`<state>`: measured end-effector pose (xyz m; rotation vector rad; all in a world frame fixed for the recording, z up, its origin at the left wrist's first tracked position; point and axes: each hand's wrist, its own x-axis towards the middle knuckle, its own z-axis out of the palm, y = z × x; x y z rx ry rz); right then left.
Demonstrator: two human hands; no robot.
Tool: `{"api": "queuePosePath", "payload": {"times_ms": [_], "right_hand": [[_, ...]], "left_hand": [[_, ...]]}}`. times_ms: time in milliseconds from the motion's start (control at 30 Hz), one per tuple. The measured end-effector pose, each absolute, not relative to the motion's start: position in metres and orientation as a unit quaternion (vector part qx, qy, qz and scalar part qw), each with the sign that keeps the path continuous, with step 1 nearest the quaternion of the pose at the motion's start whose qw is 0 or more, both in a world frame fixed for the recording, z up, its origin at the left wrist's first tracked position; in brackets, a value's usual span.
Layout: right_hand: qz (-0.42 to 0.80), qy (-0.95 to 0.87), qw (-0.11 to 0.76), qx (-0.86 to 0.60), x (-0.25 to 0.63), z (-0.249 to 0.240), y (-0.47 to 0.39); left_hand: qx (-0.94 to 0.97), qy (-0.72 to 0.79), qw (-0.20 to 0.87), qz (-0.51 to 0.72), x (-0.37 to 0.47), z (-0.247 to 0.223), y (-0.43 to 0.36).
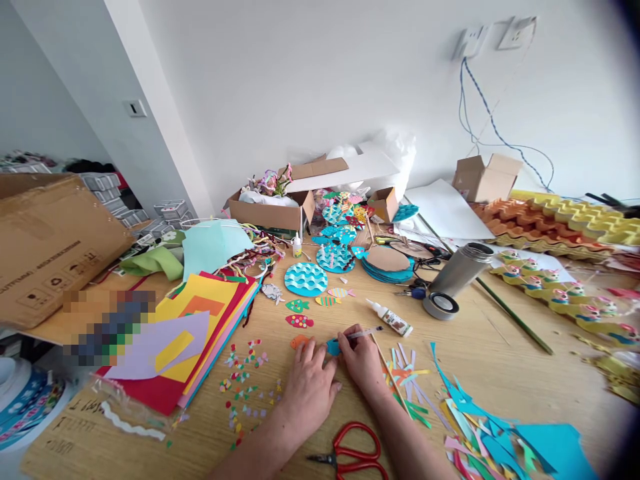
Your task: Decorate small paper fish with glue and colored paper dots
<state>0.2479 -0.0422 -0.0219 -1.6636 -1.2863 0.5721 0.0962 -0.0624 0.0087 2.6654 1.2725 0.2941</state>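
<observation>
Wooden table [200, 420], blue cutout [333, 347], between both grips [311, 383] [363, 363]

Holding a pen [368, 333] in the right hand [361, 360], just beside the left hand [309, 378], with a blue paper fish [333, 347] between the 2 hands. Has red scissors [337, 455] between the forearms, a white bottle [391, 318] beyond the right hand, paper strips [406, 375] to the right, coloured sheets [210, 295] to the left.
</observation>
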Motion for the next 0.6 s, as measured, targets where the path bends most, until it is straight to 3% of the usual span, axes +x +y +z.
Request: {"api": "queuePosePath", "payload": {"times_ms": [600], "right_hand": [[0.231, -0.533, 0.448, -0.680, 0.2489, -0.0216, -0.0412]], "left_hand": [[0.887, 0.436, 0.109, 0.107, 0.0961, 0.0082, -0.0631]]}}
